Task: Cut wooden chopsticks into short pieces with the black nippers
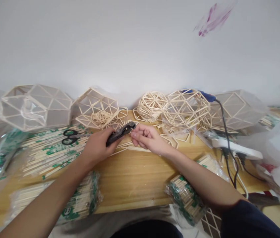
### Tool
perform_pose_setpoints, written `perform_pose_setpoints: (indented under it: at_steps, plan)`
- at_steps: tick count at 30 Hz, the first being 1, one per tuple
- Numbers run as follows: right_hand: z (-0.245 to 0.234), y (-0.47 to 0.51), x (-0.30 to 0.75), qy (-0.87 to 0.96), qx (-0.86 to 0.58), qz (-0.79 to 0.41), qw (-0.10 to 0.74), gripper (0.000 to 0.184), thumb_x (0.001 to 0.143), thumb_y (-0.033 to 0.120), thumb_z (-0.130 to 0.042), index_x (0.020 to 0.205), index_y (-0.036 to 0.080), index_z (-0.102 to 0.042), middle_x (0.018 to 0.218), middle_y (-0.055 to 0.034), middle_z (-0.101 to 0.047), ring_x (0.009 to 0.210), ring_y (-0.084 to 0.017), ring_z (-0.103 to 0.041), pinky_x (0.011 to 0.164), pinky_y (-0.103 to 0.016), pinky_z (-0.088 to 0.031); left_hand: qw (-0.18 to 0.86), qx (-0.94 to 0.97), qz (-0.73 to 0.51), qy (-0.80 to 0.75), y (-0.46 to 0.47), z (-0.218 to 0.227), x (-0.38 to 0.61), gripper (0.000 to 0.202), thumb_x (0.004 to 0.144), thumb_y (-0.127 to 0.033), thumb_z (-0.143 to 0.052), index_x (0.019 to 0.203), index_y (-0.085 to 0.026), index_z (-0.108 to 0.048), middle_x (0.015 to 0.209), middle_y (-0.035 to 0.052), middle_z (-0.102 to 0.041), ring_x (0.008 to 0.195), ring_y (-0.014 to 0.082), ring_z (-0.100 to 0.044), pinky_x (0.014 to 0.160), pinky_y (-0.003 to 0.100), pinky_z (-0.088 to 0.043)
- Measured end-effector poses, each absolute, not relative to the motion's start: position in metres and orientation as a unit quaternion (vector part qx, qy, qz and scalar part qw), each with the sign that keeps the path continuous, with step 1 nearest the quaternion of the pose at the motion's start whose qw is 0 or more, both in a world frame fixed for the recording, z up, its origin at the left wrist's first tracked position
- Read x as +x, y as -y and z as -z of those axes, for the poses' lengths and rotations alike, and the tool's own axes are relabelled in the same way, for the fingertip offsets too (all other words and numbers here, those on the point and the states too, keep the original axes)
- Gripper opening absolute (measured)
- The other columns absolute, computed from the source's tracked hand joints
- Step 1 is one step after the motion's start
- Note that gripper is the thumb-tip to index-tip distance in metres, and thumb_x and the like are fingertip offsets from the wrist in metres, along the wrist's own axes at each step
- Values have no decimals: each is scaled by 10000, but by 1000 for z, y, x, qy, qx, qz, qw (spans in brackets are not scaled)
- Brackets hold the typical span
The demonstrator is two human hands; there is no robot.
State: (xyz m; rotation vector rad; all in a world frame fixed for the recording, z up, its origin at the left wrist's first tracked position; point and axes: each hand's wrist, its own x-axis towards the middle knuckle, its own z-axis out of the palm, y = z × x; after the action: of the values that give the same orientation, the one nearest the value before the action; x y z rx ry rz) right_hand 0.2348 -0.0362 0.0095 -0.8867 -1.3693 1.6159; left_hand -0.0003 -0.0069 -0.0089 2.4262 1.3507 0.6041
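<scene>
My left hand (97, 146) is closed round the dark handles of a pair of cutting pliers (121, 131), whose jaws point right toward my right hand. My right hand (146, 138) is curled, fingers pressed together in a pinch just beside the plier jaws; what it holds is too small to make out. Both hands hover over a wooden table (130, 178), above a few loose thin wooden sticks (127, 148).
Several stick-built geodesic frames (186, 107) line the wall, some wrapped in plastic (34, 105). Black scissors (70, 136) lie on packs of chopsticks (50, 152). More packs (186, 195) sit near the front edge. A blue glue gun (208, 96), cable and white power strip (236, 148) are at right.
</scene>
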Motion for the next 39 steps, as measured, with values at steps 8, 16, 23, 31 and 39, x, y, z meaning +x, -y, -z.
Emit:
perform_pose_setpoints:
  at_steps: [8,16,23,31,39]
  plan:
    - [0,33,237,549,-319,-663,395,394,986,536,-645,974,142,-662,712,1,-700,422,-41,-327,392,-201,-200,154,850,-238,-445,7,9,-2,278,960,-465,-568,991,-207,-669,914,84,-766,781,230,-689,710,310,-456]
    - [2,32,237,552,-323,-654,405,366,992,511,-651,966,146,-660,730,3,-711,415,-35,-326,390,-202,-192,156,847,-225,-455,7,6,-2,300,965,-492,-557,905,-211,-644,815,60,-739,703,210,-658,660,295,-419]
    - [2,33,235,546,-340,-649,407,391,980,538,-648,957,148,-664,706,9,-699,405,-37,-311,392,-207,-182,156,832,-198,-493,10,5,2,346,958,-504,-546,788,-214,-628,710,56,-726,599,195,-632,601,289,-380]
    - [1,34,233,531,-340,-665,401,414,950,565,-675,952,151,-663,719,7,-698,424,-42,-335,398,-202,-203,148,827,-216,-498,11,5,6,405,956,-527,-540,742,-204,-658,646,53,-701,558,176,-610,596,278,-391]
    - [-1,32,234,522,-355,-656,413,408,920,554,-728,933,149,-678,716,22,-669,410,-26,-348,387,-195,-204,151,820,-200,-514,9,2,3,420,954,-543,-530,717,-206,-617,630,26,-660,564,170,-581,597,283,-368]
